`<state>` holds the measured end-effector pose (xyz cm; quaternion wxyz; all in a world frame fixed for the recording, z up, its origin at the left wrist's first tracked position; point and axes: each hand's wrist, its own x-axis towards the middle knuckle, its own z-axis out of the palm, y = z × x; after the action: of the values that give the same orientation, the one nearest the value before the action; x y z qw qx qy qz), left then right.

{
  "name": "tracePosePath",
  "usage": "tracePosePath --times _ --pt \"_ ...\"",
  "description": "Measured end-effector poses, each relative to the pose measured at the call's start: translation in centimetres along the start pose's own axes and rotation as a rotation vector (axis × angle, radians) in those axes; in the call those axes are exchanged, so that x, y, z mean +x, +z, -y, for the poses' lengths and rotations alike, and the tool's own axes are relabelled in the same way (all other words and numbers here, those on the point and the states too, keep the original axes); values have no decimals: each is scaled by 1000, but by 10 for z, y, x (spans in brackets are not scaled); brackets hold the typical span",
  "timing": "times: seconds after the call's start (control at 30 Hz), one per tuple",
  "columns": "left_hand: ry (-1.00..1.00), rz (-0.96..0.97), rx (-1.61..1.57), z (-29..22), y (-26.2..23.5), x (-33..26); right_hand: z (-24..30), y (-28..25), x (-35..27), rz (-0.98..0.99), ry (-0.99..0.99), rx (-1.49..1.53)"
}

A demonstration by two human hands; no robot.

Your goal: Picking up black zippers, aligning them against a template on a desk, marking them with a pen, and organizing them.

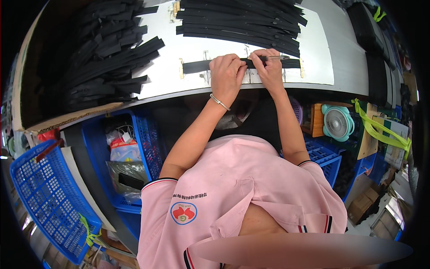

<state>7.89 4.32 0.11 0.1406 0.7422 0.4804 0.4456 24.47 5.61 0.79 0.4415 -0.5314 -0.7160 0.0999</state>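
Note:
A black fabric strip (195,67) lies straight across a white board (316,49), its ends near yellowish tape marks. My left hand (226,74) is closed at the strip's middle, thumb and forefinger pinching it. My right hand (269,71) grips a slim silvery pen (282,57), its tip pointing left toward the left fingertips. The right fingers also rest against the strip. Under the hands, part of the strip is hidden. Beyond them, a row of similar black strips (242,22) is laid side by side on the board.
On the left, a cardboard box (85,115) holds a heap of black strips (103,67). Blue plastic baskets (49,188) stand below the table. A turquoise fan (338,123) sits at the right beside a wooden box (317,120). Black bundles (378,76) line the table's right end.

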Motion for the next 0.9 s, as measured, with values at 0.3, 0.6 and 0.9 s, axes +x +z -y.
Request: tracePosePath --times 0.3,0.6,0.9 --pt "33 -31 -10 0 1 1 1 1 -2 -6 -26 -33" --pt "35 -27 -3 -1 1 1 2 -7 -4 12 -63 92" --pt "22 3 20 1 1 0 -2 -5 -6 54 -61 89"
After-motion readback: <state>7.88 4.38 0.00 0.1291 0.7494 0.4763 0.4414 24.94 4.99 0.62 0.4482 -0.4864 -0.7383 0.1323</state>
